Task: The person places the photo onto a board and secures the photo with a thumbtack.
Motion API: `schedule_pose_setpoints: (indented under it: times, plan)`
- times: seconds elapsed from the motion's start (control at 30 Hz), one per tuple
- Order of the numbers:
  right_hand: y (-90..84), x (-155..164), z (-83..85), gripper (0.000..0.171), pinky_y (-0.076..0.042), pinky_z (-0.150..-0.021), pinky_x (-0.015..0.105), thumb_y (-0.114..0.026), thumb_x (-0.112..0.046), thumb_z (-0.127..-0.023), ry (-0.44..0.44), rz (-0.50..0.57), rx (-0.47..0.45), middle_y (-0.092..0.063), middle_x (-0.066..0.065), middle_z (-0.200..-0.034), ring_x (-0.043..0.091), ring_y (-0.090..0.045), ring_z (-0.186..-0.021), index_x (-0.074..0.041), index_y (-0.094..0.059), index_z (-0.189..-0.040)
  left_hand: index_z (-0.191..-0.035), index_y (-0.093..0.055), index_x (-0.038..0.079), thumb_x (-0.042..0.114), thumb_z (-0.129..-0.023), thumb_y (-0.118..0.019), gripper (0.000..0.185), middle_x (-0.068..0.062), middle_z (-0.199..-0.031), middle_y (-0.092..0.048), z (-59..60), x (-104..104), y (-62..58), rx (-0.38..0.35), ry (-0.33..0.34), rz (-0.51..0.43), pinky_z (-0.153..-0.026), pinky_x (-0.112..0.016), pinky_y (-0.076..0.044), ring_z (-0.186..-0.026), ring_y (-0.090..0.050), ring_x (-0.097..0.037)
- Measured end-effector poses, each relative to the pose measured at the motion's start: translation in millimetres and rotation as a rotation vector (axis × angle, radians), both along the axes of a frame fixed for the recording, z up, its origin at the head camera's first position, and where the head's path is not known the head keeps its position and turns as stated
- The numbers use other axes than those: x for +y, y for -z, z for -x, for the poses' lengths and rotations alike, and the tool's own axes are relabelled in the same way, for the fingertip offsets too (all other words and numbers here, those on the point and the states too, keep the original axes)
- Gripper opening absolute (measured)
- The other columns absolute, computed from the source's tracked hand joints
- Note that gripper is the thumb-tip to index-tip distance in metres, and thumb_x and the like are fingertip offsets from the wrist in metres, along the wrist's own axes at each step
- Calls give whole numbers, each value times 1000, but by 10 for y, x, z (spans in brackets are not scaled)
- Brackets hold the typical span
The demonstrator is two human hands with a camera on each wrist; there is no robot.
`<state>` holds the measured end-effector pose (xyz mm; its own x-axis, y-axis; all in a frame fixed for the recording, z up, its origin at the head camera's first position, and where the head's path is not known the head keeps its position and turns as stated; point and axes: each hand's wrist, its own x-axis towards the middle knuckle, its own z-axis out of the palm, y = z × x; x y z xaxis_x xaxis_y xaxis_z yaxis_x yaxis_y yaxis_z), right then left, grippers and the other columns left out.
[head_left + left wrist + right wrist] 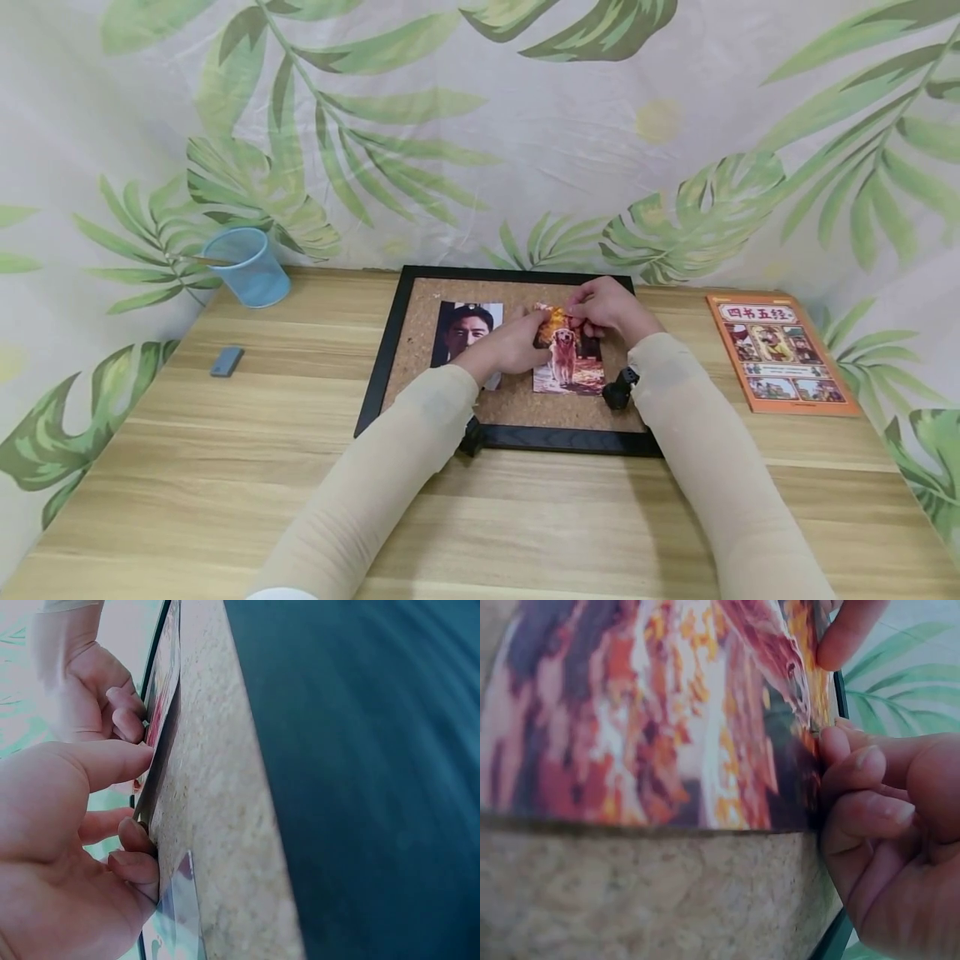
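Observation:
A black-framed cork board (517, 402) lies on the wooden table. Two photos lie on it: a portrait photo (462, 329) on the left and a dog photo (570, 367) on the right. My left hand (513, 346) holds the dog photo's left edge, thumb on its face and fingers curled at the edge (139, 836). My right hand (607, 308) is at the photo's top edge with curled fingers pinching it (855, 769). That top part of the dog photo (667, 712) stands slightly off the cork (630, 892). Whatever may be between the right fingertips is hidden.
A blue mesh cup (247, 267) stands at the table's back left, and a small grey block (227, 361) lies in front of it. An orange book (780, 354) lies at the right. A leaf-print curtain hangs close behind the table (187, 467).

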<state>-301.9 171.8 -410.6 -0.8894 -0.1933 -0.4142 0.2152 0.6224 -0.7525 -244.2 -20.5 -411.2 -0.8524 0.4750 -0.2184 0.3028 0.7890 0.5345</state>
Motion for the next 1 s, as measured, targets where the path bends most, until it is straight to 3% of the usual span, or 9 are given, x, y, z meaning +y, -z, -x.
schedule_pose_setpoints:
  times: [0.3, 0.53, 0.7, 0.87, 1.0]
  plan:
    - [26, 0, 37, 14, -44, -46, 28, -57, -13, -95, -13, -71, 5, -63, 7, -67, 14, -56, -50, -1, -61, -101, -148, -32, 11, 30, -89, -62, 69, -14, -135, -37, 12, 7, 18, 5, 4, -1, -105, -38, -36, -120, -43, -23]
    - [28, 14, 24, 16, -43, -46, 29, -61, -20, -93, 34, -124, -2, -60, 5, -63, 16, -56, -48, -5, -62, -98, -149, -32, 11, 29, -89, -62, 69, -14, -135, -37, 13, 20, 7, 11, 6, 15, -105, -37, -36, -121, -43, -23]
    - [48, 39, -34, 22, -44, -44, 31, -59, -27, -95, 5, -136, 63, -59, 4, -62, 16, -55, -46, -5, -62, -95, -148, -34, 11, 27, -90, -61, 67, -16, -136, -36, -3, 40, -5, 21, -44, 11, -104, -38, -37, -121, -45, -25]
    - [16, 51, -148, 27, -47, -45, 32, -51, -27, -98, -16, -38, 119, -61, 10, -69, 19, -58, -49, -1, -61, -102, -146, -35, 8, 29, -90, -60, 65, -16, -128, -36, -27, 33, -26, 46, -104, 10, -95, -38, -44, -106, -52, -25]
    - [-33, 100, -269, 31, -51, -49, 36, -50, -28, -99, -16, 20, 125, -61, 14, -76, 21, -59, -54, 0, -59, -107, -139, -45, 7, 30, -92, -59, 55, -10, -117, -43, -23, -23, -47, 84, -84, -65, -87, -35, -46, -96, -52, -20]
